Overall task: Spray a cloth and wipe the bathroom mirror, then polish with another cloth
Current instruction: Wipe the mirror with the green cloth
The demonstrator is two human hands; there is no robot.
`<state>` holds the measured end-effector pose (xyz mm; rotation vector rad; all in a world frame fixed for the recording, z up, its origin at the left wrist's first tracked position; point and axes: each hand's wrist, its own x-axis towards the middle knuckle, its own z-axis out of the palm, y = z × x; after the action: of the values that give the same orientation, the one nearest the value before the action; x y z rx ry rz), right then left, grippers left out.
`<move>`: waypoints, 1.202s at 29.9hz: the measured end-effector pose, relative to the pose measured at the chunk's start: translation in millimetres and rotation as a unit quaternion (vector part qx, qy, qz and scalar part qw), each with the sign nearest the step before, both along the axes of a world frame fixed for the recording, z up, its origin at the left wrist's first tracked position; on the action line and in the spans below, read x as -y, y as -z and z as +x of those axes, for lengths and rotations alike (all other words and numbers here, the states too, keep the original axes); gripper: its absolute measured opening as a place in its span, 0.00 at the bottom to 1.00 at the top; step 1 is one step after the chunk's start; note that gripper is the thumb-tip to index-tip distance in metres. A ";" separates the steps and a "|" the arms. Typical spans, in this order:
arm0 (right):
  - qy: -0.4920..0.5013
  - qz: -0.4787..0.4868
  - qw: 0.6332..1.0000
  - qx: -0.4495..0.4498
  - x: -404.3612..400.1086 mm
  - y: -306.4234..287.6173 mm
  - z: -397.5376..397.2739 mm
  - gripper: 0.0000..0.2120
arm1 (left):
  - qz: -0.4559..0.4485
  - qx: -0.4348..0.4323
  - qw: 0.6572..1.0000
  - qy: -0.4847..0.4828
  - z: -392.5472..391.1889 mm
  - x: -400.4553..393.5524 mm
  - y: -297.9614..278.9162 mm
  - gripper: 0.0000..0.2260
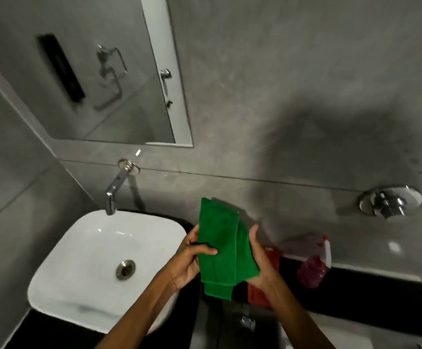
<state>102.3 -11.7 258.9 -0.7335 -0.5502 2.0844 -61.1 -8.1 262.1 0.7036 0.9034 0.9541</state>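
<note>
The green cloth [220,245] hangs folded, long axis running near to far, between both hands. The left hand [192,258] has its fingers pinching the cloth's left edge; the right hand [260,258] cups its right side. The spray bottle [315,265] lies right, nearer the right hand, on the dark tabletop [368,295]; the mirror [91,84] is far left above the sink [61,280].

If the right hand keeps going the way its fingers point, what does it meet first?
The right hand points up toward the back wall, its fingers along the green cloth. Past the cloth, it would likely reach the grey tiled wall first, though depth is unclear.
</note>
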 end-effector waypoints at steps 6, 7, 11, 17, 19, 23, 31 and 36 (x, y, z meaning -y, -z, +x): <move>0.078 0.118 0.976 0.168 -55.3 -102.5 -86.3 0.26 | 0.138 -0.032 0.988 -0.058 -78.2 -26.6 -96.1 0.35; 0.127 0.148 0.962 0.192 -67.6 -121.8 -101.9 0.19 | 0.163 -0.047 0.983 -0.073 -93.5 -37.1 -114.9 0.33; 0.312 0.264 0.879 0.245 -103.6 -219.2 -161.8 0.11 | 0.334 -0.201 0.906 -0.166 -172.2 -77.5 -179.4 0.27; 0.488 0.497 0.566 0.441 -162.0 -319.0 -196.2 0.27 | 0.509 -0.484 0.654 -0.279 -286.4 -153.2 -248.6 0.34; 0.505 0.518 0.450 0.524 -179.9 -338.7 -204.1 0.38 | 0.523 -0.536 0.588 -0.307 -323.0 -179.4 -265.7 0.34; 0.464 0.475 0.265 0.699 -213.6 -353.6 -207.4 0.47 | 0.535 -0.563 0.522 -0.352 -372.8 -223.8 -295.7 0.32; 0.560 0.357 0.242 0.708 -251.1 -358.0 -252.1 0.40 | 0.524 -0.592 0.468 -0.394 -391.8 -291.1 -290.8 0.32; 0.618 0.347 0.300 0.639 -265.0 -403.8 -367.2 0.39 | 0.545 -0.587 0.441 -0.404 -391.1 -298.0 -288.5 0.31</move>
<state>-264.9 253.3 662.7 -1.4122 -1.0217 -0.6323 -452.2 289.9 550.6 2.4096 1.9329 2.0036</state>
